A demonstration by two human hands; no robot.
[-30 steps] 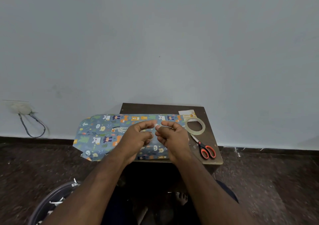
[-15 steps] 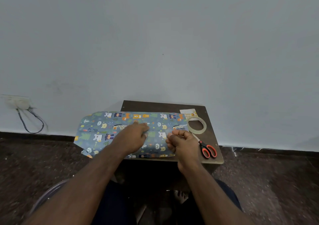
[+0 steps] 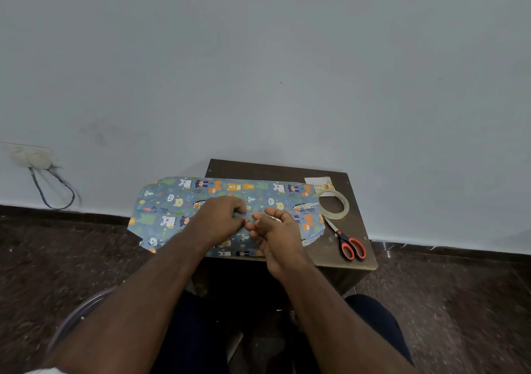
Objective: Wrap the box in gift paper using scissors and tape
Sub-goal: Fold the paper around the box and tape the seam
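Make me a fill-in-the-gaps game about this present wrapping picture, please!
1. The scissors have handles coloured ____.
2. The tape roll lies on the table just ____ the scissors, toward the wall.
3. Both hands, left and right, meet over the gift ____.
4. The paper's left end hangs off the table's ____ edge.

Missing words: red; behind; paper; left
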